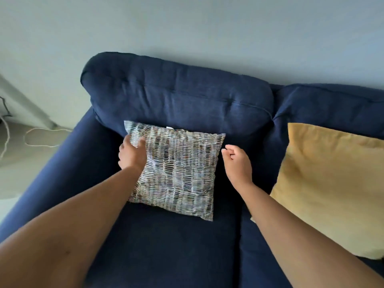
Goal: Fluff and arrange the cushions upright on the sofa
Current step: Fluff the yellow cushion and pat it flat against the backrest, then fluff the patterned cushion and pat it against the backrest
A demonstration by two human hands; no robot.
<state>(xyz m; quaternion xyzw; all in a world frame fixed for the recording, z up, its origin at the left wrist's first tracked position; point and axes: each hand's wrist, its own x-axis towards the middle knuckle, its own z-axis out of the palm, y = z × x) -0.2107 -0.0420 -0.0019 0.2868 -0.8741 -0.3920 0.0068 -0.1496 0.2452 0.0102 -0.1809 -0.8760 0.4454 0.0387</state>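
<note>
1. A dark blue sofa (187, 246) is seen from above, set against a pale wall (187, 23).
2. A patterned cushion (178, 173) is propped on the left seat, its top edge leaned against the back cushion (176, 96) and its lower edge resting on the seat.
3. The left hand (132, 154) is pressed against the upper left part of the patterned cushion, with the fingers laid on its face near the corner; whether the edge is actually gripped cannot be told, since the fingertips are partly hidden.
4. The right hand (238, 163) is held just beside the cushion's right edge, apart from it, with the fingers loosely curled and nothing held.
5. A yellow cushion (332, 188) is leaned against the back of the right seat, well apart from both hands.
6. A pale cord (39, 138) is seen looped on the floor (25, 163) to the left of the sofa arm.
</note>
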